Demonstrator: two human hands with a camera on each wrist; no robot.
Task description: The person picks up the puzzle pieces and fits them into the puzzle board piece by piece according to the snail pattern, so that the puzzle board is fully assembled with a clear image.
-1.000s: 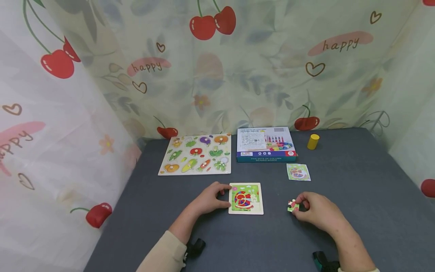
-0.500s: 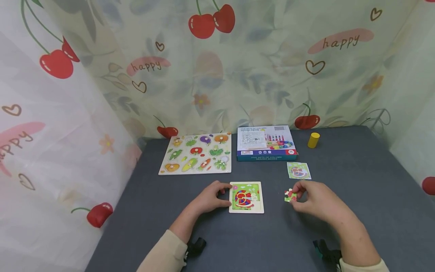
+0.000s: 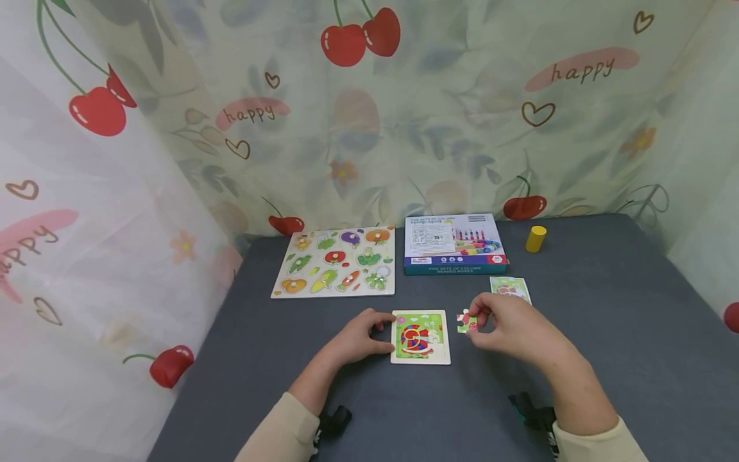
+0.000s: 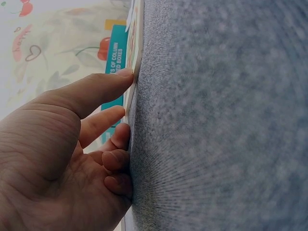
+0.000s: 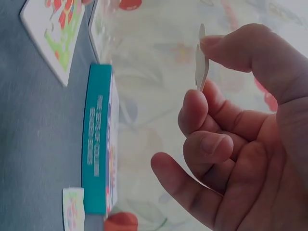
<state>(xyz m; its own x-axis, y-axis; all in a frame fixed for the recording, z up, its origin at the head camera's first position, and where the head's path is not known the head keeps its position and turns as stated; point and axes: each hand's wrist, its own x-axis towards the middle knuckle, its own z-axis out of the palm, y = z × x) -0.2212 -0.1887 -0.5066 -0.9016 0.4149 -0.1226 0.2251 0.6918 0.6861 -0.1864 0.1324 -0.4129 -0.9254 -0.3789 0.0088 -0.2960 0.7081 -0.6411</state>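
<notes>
My left hand (image 3: 360, 333) lies at the left side of a small wooden jigsaw tray (image 3: 437, 353) with a snail picture. Its thumb and index fingertip touch the tray's edge, as the left wrist view also shows, while the other fingers are bent in. The tray's lower right corner shows bare pale wood. Just right of the tray, my right hand (image 3: 510, 324) pinches a green and red jigsaw piece (image 3: 465, 322) between thumb and fingers. In the right wrist view the piece (image 5: 202, 62) is seen edge-on, held above the table.
A vegetable puzzle board (image 3: 333, 263) lies at the back left. Beside it is a beaded-boxes carton (image 3: 453, 247), with a yellow cylinder (image 3: 535, 239) to its right. A snail picture card (image 3: 510, 287) lies partly behind my right hand. A printed curtain (image 3: 369, 147) encloses the table.
My right hand has lifted the jigsaw piece and carried it left and away from me, closer to the tray. The left hand and tray have stayed in place.
</notes>
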